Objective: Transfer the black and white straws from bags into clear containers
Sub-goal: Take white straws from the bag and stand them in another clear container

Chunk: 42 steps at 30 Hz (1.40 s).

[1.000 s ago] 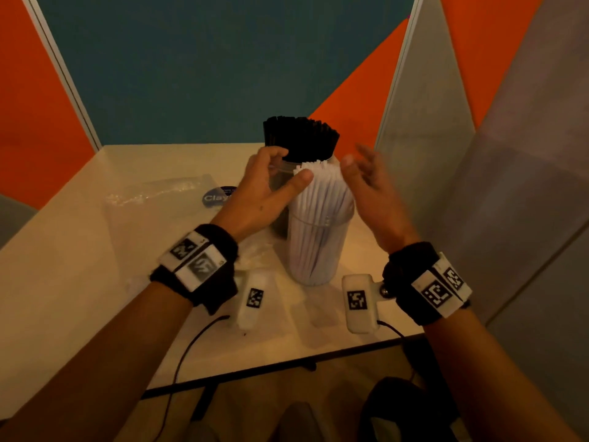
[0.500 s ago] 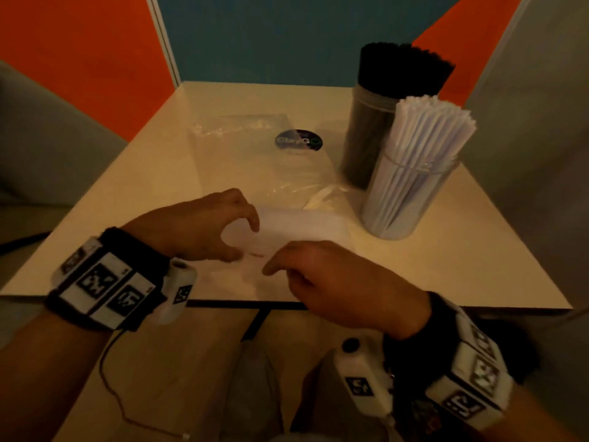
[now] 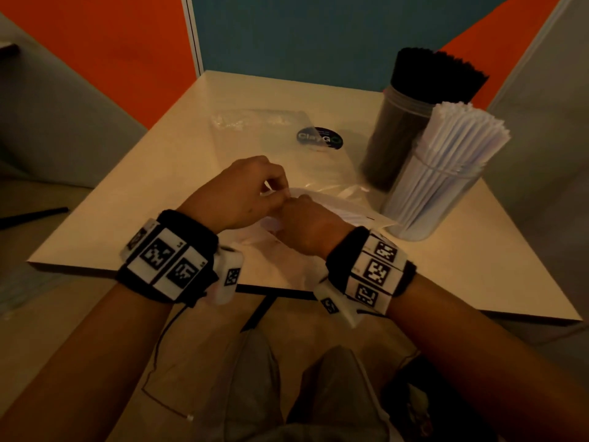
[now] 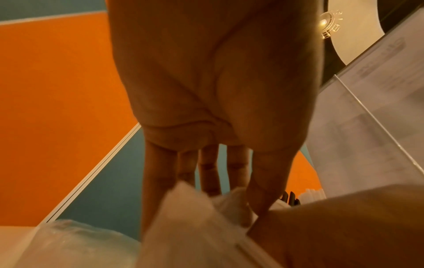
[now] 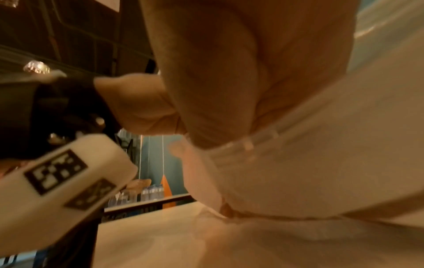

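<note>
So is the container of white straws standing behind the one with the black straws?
No, in the head view the container of white straws stands nearer the camera, in front of the container of black straws.

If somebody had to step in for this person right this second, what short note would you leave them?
Left hand: pinching the top edge of the near plastic bag.
Right hand: pinching the same edge beside it, above the table.
Black straws stand in the rear clear container; white straws stand in the front clear container, which touches it.
A second bag with a round label lies flat farther back, seemingly empty.
Done: both containers look full.
Left: whether the held bag has straws left is unclear; check, then empty it.
</note>
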Motion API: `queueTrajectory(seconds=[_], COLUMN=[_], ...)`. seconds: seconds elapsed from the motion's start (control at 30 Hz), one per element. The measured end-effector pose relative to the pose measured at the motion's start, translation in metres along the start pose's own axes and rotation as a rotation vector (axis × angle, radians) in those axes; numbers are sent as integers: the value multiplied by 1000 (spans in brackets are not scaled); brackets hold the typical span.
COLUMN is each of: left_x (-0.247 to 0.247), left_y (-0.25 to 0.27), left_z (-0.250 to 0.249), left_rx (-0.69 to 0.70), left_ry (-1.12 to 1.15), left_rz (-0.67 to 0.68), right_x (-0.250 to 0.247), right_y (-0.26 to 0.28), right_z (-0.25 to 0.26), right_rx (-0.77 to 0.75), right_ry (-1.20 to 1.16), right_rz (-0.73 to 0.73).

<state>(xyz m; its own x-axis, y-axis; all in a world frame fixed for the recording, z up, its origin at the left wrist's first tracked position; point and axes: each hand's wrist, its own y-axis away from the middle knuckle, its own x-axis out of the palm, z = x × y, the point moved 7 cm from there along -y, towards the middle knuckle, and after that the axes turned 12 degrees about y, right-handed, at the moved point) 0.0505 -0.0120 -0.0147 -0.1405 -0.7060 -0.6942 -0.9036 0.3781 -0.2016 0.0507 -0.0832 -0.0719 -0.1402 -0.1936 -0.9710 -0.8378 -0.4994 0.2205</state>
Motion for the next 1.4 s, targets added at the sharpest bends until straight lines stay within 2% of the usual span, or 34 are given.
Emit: queueTrajectory(seconds=[0.1,0.37,0.63,0.83,1.0,1.13,1.27,1.4], left_x=[1,4,0,1,7,5,-2,-12], left_y=[-1,2,3,0,-4,-3,-3,-2], left_z=[2,6,12,13,9,11,20,30], left_rx=[-1,-7,-10,-22,-23,-29,-62,-128], left_ry=[28,51,18,-20,-24,-51,-151,-202], left_rz=[-17,-35,-21,-46,-62,-90,-129,-140], right_x=[7,5,11,12,21,10,-26,-64], right_y=[-8,-6,-4,12,10,13,33,60], right_z=[3,2,-9,-10,-11,-20,-30,-52], right_rx=[3,20,-9,-49,-24,-16,-62,-50], right_ry=[45,-58,-56,19,112,-36,-228,-765], right_rz=[-4,-112,-134,-81,-32,-126,-280,-532])
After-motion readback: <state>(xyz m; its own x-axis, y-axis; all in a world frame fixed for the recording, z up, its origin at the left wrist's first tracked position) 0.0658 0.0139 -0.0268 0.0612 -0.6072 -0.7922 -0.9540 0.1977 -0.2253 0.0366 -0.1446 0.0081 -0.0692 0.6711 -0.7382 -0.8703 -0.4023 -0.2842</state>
